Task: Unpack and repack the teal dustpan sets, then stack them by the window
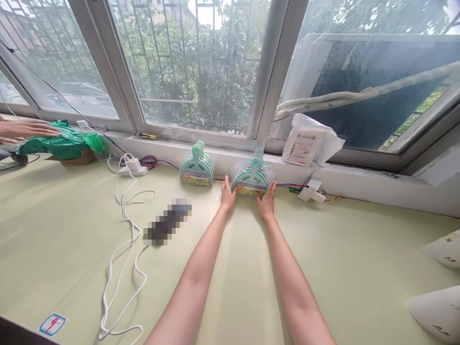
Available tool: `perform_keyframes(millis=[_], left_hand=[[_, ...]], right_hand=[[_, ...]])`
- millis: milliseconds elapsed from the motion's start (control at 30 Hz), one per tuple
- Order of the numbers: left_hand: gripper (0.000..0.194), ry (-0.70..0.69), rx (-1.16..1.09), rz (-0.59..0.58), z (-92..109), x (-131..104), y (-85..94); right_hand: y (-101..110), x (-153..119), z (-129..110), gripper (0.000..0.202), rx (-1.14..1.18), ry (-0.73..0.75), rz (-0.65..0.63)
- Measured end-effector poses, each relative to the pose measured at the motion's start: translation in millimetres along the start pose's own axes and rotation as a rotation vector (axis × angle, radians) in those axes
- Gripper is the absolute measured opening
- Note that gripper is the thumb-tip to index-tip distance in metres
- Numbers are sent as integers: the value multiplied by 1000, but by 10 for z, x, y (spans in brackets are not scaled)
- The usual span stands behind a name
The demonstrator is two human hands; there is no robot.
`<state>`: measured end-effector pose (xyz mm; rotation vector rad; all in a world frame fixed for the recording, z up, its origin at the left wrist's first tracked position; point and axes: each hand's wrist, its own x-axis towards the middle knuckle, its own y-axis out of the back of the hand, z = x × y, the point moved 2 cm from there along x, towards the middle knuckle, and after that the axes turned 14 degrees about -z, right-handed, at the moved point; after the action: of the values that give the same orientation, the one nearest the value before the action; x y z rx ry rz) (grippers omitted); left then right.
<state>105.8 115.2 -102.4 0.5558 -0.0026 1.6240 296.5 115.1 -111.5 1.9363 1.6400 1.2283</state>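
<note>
Teal dustpan stack (251,185) stood straight ahead on the counter (345,258), upright, handles up. Left hand (227,195) and right hand (266,201) gripped opposite side edges, neither clearly nearer. Matching stack (196,173) stood apart, leftward.

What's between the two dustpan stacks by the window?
In the head view, the left hand, touching the right-hand stack, and a thin cable behind it.

Landmark: right-hand dustpan stack (252,179), on table (341,268).
Left: second dustpan stack (197,170), near; then power strip (138,171); farthest, bottle (94,140).
Right: plug adapter (309,190).
Behind: window (201,62).
Behind, right: wrapped packet (305,143), on sill (161,145).
Front left: cable (124,261), on table.
</note>
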Motion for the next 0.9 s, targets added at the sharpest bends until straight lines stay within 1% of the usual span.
perform_keyframes(millis=[67, 100, 133, 167, 200, 233, 267, 300, 333, 367, 400, 433, 467, 533, 600, 667, 767, 833, 900], left_hand=[[69, -51, 71, 121, 108, -110, 141], [66, -64, 117, 186, 160, -144, 259], [64, -62, 162, 256, 202, -155, 411], [62, -45, 201, 329, 231, -140, 594], [60, -4, 223, 411, 240, -101, 804], [58, 62, 229, 487, 223, -40, 1032], [55, 138, 224, 537, 184, 39, 1265], [52, 206, 219, 558, 125, 128, 1492], [51, 254, 217, 539, 54, 223, 1703], [53, 263, 222, 473, -22, 318, 1888], [57, 268, 225, 414, -102, 401, 2049], [60, 277, 214, 343, -183, 474, 2178], [64, 286, 196, 271, -259, 535, 2277], [69, 293, 181, 189, -384, 630, 2409], [68, 300, 206, 182, -477, 707, 2482], [59, 319, 263, 173, -549, 779, 2521], [40, 333, 333, 81, -631, 872, 2546], [35, 306, 341, 34, -660, 903, 2560], [35, 279, 324, 16, -658, 898, 2575]], right_hand=[[133, -62, -101, 82, -25, 10, 105], [198, -118, -175, 76, -38, 25, 169], [249, -193, -266, 67, -47, 49, 220], [276, -287, -373, 57, -49, 82, 243], [271, -396, -493, 48, -44, 119, 223], [234, -516, -625, 43, -36, 160, 152], [167, -644, -762, 40, -30, 202, 34], [79, -776, -898, 38, -36, 244, -123], [-16, -905, -1027, 34, -51, 294, -290], [-103, -1021, -1143, 31, -74, 359, -433], [-172, -1112, -1236, 28, -93, 406, -530], [-220, -1170, -1302, 26, -107, 433, -590], [-249, -1193, -1342, 25, -112, 434, -613], [-262, -1160, -1352, 25, -93, 369, -602], [-255, -1086, -1318, 25, -53, 304, -592], [-253, -1030, -1282, 26, -18, 276, -588], [-272, -1003, -1259, 26, 9, 276, -586], [-288, -1002, -1257, 26, 19, 275, -587], [-294, -999, -1255, 26, 26, 268, -589]])
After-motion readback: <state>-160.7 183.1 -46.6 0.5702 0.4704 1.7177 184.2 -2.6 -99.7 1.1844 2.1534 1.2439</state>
